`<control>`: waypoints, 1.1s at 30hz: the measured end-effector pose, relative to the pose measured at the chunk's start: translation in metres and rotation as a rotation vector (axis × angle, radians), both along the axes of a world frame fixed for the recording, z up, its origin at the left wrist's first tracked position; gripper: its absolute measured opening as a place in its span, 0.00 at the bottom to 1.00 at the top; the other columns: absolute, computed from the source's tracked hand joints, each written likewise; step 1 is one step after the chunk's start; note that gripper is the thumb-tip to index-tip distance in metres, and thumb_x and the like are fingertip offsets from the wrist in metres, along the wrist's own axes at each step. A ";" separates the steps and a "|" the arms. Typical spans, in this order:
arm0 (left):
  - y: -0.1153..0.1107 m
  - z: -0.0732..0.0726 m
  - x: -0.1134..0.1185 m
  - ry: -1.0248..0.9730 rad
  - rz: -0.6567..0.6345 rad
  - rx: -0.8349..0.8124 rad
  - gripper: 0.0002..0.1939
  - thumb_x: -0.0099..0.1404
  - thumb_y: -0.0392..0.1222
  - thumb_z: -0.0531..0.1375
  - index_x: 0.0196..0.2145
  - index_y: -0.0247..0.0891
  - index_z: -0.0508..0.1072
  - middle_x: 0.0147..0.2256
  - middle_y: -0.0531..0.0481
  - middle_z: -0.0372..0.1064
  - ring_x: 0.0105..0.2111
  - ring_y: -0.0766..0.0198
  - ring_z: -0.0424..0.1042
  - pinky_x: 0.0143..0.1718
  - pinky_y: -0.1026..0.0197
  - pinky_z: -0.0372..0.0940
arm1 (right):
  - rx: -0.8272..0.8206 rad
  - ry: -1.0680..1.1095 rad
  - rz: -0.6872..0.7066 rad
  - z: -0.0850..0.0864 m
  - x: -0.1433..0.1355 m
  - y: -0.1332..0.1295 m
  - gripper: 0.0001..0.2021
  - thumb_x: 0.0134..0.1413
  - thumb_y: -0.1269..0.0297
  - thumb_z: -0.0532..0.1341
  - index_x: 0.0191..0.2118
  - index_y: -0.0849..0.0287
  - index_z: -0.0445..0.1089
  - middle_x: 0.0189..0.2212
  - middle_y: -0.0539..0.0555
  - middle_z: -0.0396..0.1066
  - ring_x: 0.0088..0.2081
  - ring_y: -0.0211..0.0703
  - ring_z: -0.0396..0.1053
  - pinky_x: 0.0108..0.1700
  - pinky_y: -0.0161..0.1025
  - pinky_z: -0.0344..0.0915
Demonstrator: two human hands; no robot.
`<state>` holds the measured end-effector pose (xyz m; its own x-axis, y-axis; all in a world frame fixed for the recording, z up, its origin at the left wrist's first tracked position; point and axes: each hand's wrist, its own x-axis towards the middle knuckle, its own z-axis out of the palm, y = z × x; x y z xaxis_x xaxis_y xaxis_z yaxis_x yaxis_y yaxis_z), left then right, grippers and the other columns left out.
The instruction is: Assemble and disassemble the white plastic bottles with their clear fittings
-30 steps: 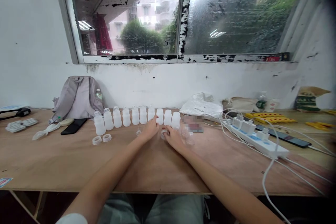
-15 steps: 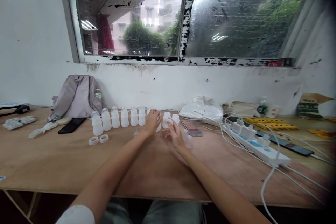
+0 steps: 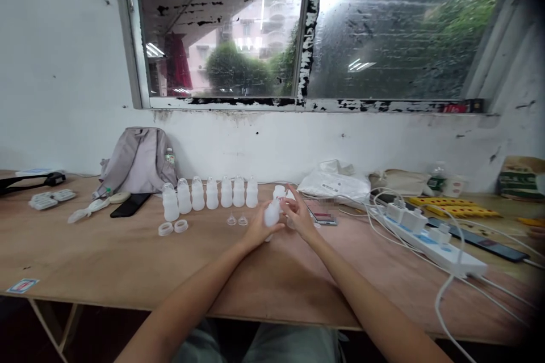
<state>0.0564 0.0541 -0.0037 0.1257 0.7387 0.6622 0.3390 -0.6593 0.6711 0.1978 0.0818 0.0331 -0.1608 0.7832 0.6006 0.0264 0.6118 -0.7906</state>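
My left hand point(image 3: 256, 231) is wrapped round a frosted white baby bottle point(image 3: 271, 213), held tilted above the table. My right hand point(image 3: 300, 216) is at the bottle's top, its thumb and fingers drawn together and one finger raised; whatever is between them is too small to make out. Just behind the hands stand white bottles without domed caps point(image 3: 279, 191), partly hidden. To the left, a row of several capped baby bottles point(image 3: 198, 195) stands upright. Two clear bottle nipples point(image 3: 237, 219) lie in front of the row, and two white collar rings point(image 3: 173, 227) lie at its left end.
A phone point(image 3: 324, 219) and a white plastic bag point(image 3: 334, 181) lie beyond my right hand. On the right is a power strip point(image 3: 430, 244) with plugs and loose cables. A grey backpack point(image 3: 142, 161) and a black phone point(image 3: 130, 205) are at the left.
My left hand has come away from the right end of the row and now holds a bottle nearer me. My right hand has moved to its top. The view has shifted slightly left.
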 end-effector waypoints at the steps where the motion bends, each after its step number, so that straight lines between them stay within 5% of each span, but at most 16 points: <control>1: -0.001 0.000 0.000 -0.001 -0.002 -0.007 0.36 0.49 0.46 0.63 0.53 0.40 0.52 0.52 0.43 0.57 0.51 0.57 0.58 0.51 0.54 0.53 | -0.001 -0.008 0.015 0.001 0.000 0.000 0.29 0.45 0.55 0.59 0.55 0.53 0.55 0.37 0.54 0.70 0.30 0.39 0.67 0.31 0.37 0.66; 4: -0.006 0.001 -0.002 -0.012 0.056 -0.078 0.37 0.48 0.48 0.64 0.53 0.39 0.54 0.51 0.43 0.58 0.50 0.55 0.59 0.50 0.53 0.55 | -0.040 -0.045 0.104 0.004 0.000 0.001 0.26 0.45 0.56 0.59 0.52 0.57 0.58 0.33 0.54 0.71 0.33 0.41 0.68 0.34 0.38 0.66; 10: -0.011 0.006 -0.009 0.138 0.188 -0.223 0.27 0.46 0.50 0.63 0.43 0.37 0.65 0.36 0.48 0.69 0.36 0.57 0.68 0.38 0.56 0.62 | -0.140 -0.035 0.255 0.011 0.002 -0.005 0.23 0.39 0.58 0.64 0.44 0.56 0.62 0.35 0.54 0.72 0.38 0.42 0.68 0.42 0.40 0.63; 14: -0.013 0.010 -0.012 0.196 0.168 -0.198 0.27 0.45 0.49 0.64 0.43 0.37 0.67 0.36 0.49 0.70 0.36 0.58 0.68 0.38 0.58 0.62 | -0.177 -0.102 0.157 0.014 0.006 -0.003 0.16 0.42 0.52 0.60 0.33 0.60 0.68 0.35 0.56 0.71 0.35 0.42 0.67 0.34 0.36 0.63; 19: -0.016 0.012 -0.012 0.182 0.131 -0.183 0.27 0.46 0.49 0.63 0.45 0.38 0.66 0.38 0.50 0.70 0.37 0.59 0.68 0.39 0.60 0.62 | -0.162 -0.111 0.073 0.014 0.010 0.001 0.16 0.40 0.52 0.61 0.30 0.62 0.71 0.28 0.53 0.69 0.26 0.37 0.62 0.25 0.33 0.58; 33: -0.016 0.018 -0.024 0.248 0.103 -0.193 0.29 0.44 0.46 0.65 0.45 0.37 0.67 0.39 0.50 0.70 0.38 0.60 0.68 0.39 0.61 0.62 | -0.229 -0.059 0.123 0.014 0.012 0.001 0.13 0.36 0.60 0.63 0.30 0.62 0.71 0.23 0.51 0.69 0.26 0.37 0.64 0.27 0.34 0.58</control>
